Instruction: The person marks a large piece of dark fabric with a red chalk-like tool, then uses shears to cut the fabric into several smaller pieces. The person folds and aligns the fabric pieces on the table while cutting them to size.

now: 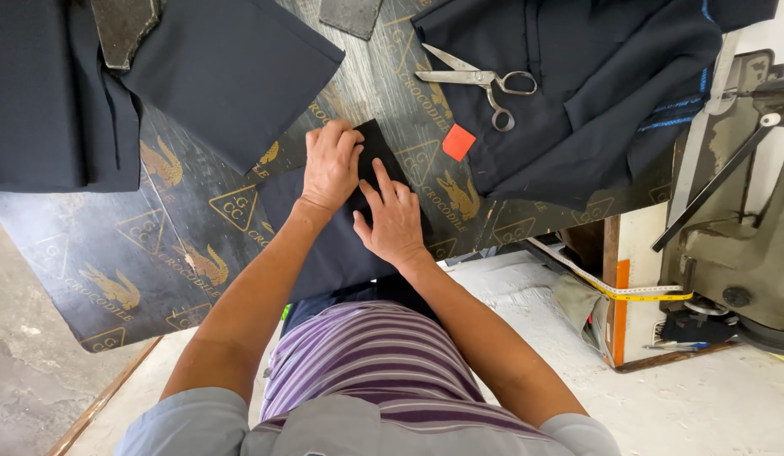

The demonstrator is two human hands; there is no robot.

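Pressing down on a small dark fabric piece (383, 156), both of my hands sit side by side at the near middle of the bench (155, 253). The piece lies directly under and just beyond my fingertips, its long axis running away from me, slightly tilted toward the right. My left hand (331, 165) rests flat on its left edge, fingers (341, 135) spread and released, gripping nothing. My right hand (392, 219) lies on the lower right part, index finger stretched forward along the cloth, the others loosely curled; it pins rather than pinches. I judge the two hands about equally near, the left reaching a little farther up the piece.

Underneath, a larger dark cloth panel (324, 253) runs toward my body and hangs over the bench edge. Beyond my right hand, an orange square of chalk (458, 142) lies near, and steel scissors (476, 80) sit farther off, blades closed, touching a heap of dark garment cloth (594, 93). Another dark fabric stack (113, 93) covers the far left. A yellow tape measure (628, 291) drapes off to the right, beside a sewing machine (738, 194). I see no containers.
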